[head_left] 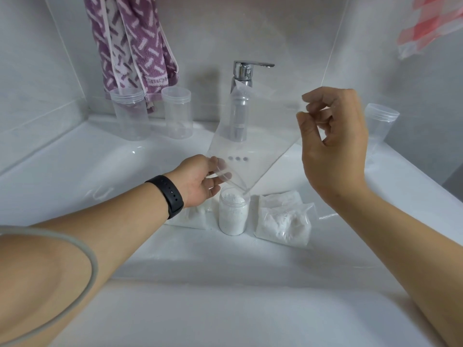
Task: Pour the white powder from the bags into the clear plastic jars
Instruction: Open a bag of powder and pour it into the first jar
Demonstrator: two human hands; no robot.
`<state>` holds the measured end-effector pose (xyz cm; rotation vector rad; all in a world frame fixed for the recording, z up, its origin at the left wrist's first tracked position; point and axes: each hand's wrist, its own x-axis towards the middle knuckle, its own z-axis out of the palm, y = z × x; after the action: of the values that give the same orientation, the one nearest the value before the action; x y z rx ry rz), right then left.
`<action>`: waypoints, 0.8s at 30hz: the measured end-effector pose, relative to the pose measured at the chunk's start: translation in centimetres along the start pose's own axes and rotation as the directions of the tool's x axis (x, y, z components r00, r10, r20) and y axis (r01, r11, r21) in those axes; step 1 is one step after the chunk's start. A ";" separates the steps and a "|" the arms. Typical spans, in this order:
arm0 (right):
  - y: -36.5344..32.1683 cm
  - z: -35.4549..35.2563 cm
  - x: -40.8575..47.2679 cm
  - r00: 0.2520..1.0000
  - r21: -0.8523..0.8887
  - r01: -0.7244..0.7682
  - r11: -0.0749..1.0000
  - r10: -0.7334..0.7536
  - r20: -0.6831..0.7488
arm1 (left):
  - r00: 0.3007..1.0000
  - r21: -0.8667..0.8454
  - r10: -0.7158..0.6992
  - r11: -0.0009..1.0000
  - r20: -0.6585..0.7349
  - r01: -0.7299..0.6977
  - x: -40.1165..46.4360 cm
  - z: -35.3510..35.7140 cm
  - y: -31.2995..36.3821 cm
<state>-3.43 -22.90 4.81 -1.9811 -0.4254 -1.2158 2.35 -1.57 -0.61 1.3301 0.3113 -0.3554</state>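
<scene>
Bag (pixel 253 136) tilting over jar (pixel 234 212); I'm gripping its low corner w/ left hand (pixel 198 180), pinching top w/ right hand (pixel 333 136).

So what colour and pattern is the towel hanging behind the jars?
Purple with pale pink dash marks, towel, seen in the head view.

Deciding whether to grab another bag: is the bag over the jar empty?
Looks empty: the tilted bag is see-through, no powder visible; jar below is nearly full.
</scene>
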 end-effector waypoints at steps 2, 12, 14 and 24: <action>0.0 0.0 0.1 0.999 0.010 0.003 1.000 -0.003 0.042 | 1.000 0.004 0.001 1.000 -0.006 -0.001 0.0 0.0 -0.1; 0.4 -0.1 0.1 1.000 -0.046 0.014 0.999 -0.015 -0.024 | 0.999 0.084 0.048 0.995 -0.006 -0.047 -0.5 0.1 0.3; 0.7 -0.1 0.1 1.000 -0.051 0.003 0.999 -0.004 -0.024 | 0.998 0.080 0.061 0.995 0.001 -0.061 -0.6 0.0 0.3; 3.3 0.0 0.3 0.978 -0.350 -0.041 0.936 0.110 0.179 | 0.997 0.009 0.074 0.997 -0.005 -0.074 -1.2 0.4 0.8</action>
<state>-1.26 -25.12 3.70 -2.4083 -0.2389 -1.1074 1.63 -1.70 0.67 1.3474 0.2641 -0.2916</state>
